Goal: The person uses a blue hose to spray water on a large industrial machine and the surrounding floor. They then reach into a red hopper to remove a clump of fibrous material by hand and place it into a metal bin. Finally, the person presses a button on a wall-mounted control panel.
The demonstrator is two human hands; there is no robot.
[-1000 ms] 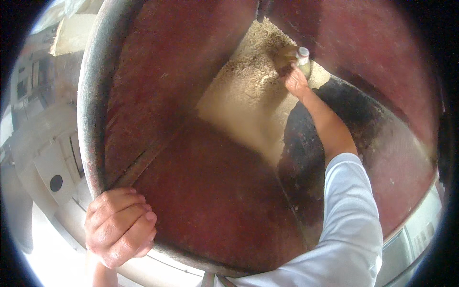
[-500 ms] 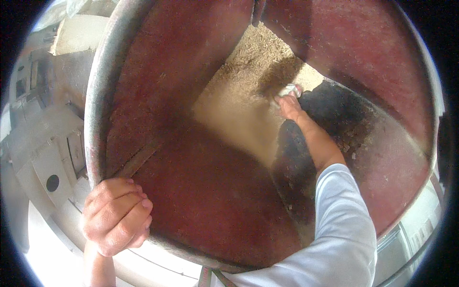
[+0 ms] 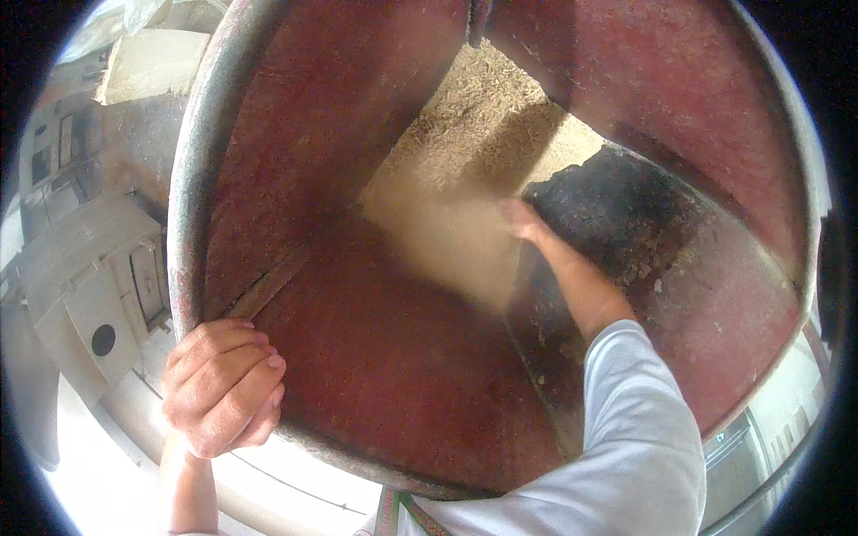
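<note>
And here's the left hand (image 3: pixel 223 384), fingers curled side by side and closed over the worn rim (image 3: pixel 192 192) at the near left of the big bin (image 3: pixel 384 366), knuckles up, forearm straight below it. Over on the other side, the right arm goes deep inside, white sleeve (image 3: pixel 643 402) over the near edge, bare forearm slanting down and inward. The right hand (image 3: pixel 521 217) is right at the pale, grainy material (image 3: pixel 500 107) in the bottom, just beside the edge of a blackened patch (image 3: pixel 617 205) on the sloping wall. Its fingertips are a blur against the grain; from here I can't tell whether they're spread or pressed together, or whether they pinch anything.

Look at that heap: it lies down in the narrow bottom, between dull red walls, crumbly and brightly lit at the far end, crossed by a shadow in the middle, hazy toward the near end. The dark patch has a ragged border and scuffed, flaky spots.

Outside the bin, off to the left, a grey housing (image 3: pixel 103 313) with a round dark hole, and above it a cream-coloured block (image 3: pixel 152 67) with a rough lower edge. Down at the near rim, a green strap (image 3: pixel 388 514) hangs against the white shirt.
</note>
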